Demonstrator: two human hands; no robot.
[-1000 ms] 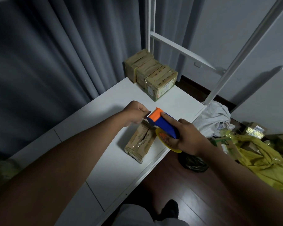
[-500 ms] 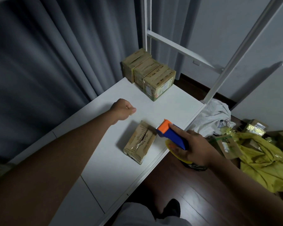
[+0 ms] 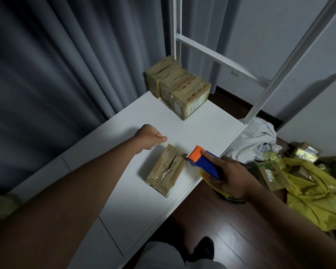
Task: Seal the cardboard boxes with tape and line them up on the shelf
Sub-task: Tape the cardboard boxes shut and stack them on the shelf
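Gripping tape dispenser (image 3: 204,164), right hand (image 3: 234,176); left hand (image 3: 150,137) fisted, empty | white shelf (image 3: 211,121); grey curtains (image 3: 66,61)

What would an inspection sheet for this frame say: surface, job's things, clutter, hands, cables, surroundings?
Surface: white shelf.
Job's things: loose box lying flat near the front edge; three boxes lined up at the back corner; tape dispenser.
Clutter: yellow bag, white cloth, packages on the floor.
Hands: left hand curled, holding nothing, apart from the loose box; right hand grips the tape dispenser.
Cables: nothing seen.
Surroundings: grey curtain, white frame.
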